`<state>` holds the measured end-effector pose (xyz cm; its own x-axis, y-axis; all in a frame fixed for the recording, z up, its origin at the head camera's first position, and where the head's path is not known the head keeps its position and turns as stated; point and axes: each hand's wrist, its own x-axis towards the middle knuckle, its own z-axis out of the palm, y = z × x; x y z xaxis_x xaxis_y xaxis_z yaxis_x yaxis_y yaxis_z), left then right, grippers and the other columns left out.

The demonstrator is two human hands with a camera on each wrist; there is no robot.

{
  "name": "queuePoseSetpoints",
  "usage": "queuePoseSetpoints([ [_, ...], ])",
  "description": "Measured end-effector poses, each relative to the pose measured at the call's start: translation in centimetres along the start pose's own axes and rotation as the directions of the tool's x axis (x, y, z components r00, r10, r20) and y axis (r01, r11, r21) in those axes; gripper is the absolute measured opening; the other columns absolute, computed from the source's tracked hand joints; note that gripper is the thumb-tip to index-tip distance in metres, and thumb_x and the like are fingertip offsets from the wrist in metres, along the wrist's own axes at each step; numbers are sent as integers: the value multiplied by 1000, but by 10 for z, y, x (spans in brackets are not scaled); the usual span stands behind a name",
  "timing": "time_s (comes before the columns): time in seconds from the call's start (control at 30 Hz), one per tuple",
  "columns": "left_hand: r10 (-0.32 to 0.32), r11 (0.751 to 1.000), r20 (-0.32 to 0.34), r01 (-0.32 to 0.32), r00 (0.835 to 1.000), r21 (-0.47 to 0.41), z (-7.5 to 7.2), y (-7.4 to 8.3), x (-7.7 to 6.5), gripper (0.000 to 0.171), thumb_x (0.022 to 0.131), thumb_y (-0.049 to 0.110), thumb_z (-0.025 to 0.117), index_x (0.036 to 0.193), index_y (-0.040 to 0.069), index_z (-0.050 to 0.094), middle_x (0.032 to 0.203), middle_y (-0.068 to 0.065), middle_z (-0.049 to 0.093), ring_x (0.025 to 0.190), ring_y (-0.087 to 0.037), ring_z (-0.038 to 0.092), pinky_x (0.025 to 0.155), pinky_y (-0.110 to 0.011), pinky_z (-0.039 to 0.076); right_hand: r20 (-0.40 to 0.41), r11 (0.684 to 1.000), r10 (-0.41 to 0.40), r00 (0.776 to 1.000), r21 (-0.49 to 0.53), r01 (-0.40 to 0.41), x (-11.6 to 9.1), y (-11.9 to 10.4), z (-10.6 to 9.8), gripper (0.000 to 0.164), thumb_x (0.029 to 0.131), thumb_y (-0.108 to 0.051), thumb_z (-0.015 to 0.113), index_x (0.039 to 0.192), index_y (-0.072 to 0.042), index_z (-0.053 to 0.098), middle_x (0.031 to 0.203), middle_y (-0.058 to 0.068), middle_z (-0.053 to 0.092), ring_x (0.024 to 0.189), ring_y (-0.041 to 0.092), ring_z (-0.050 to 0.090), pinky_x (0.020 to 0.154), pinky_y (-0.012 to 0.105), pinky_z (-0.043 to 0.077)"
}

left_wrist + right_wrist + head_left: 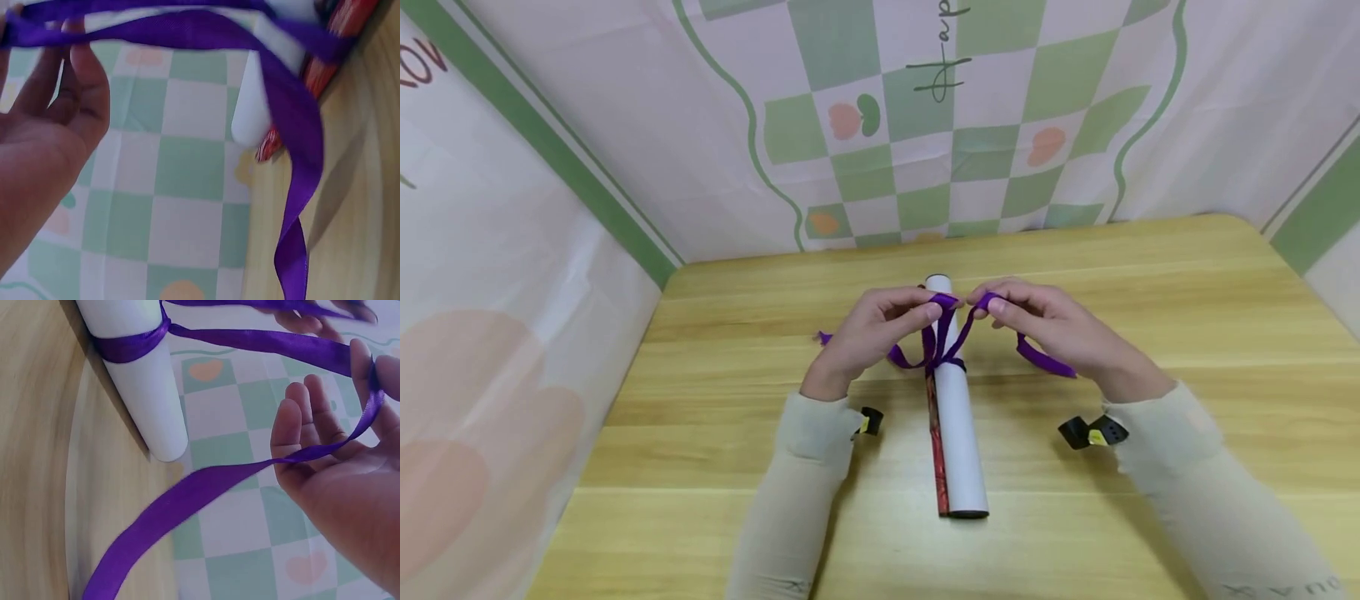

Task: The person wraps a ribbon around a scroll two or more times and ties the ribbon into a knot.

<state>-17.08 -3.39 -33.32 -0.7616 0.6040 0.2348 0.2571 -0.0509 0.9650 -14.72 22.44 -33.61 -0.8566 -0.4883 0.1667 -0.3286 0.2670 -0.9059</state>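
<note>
A white paper roll [961, 442] with a red printed edge lies lengthwise on the wooden table. Purple ribbon [134, 347] passes around its middle and rises from there in two strands. My left hand [880, 323] pinches one strand in a fold between thumb and fingers, just above the roll. The other strand is pinched by my right hand [1048, 321], close beside the left fingertips. Loose ribbon tails hang below both hands; in the left wrist view one tail [294, 131] drops in a twist, and in the right wrist view another tail [194, 487] slopes down.
The wooden table [700, 450] stretches out on both sides of the roll. Behind it hangs a green-and-white checked cloth [917, 167]. Black wrist devices sit at the left cuff [871, 421] and the right cuff [1093, 432].
</note>
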Motion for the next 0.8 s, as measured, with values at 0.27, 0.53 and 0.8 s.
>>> queuePoseSetpoints([
  [0.27,-39,999,-89,38,995,-11,15,-3,6,37,95,31,55,112,0,67,100,-4,64,93,-20,57,90,-45,47,-15,996,-18,1000,83,20,1,-3,4,33,102,-20,40,120,-1,60,123,6,61,109,21,54,90,29,45],
  [0.53,-67,997,-199,56,978,-62,25,-9,12,44,93,34,57,118,-1,65,107,-10,68,101,-21,61,92,-37,48,-78,983,-15,997,180,29,1,-3,6,35,103,-22,39,116,4,58,115,5,62,109,20,53,91,28,44],
  [0.8,-63,994,-298,33,952,-104,27,-16,11,36,93,26,59,117,0,65,106,-11,69,102,-25,62,90,-34,49,-133,952,-57,989,291,94,4,-2,8,31,102,-18,41,112,5,59,113,8,61,107,22,53,89,27,46],
])
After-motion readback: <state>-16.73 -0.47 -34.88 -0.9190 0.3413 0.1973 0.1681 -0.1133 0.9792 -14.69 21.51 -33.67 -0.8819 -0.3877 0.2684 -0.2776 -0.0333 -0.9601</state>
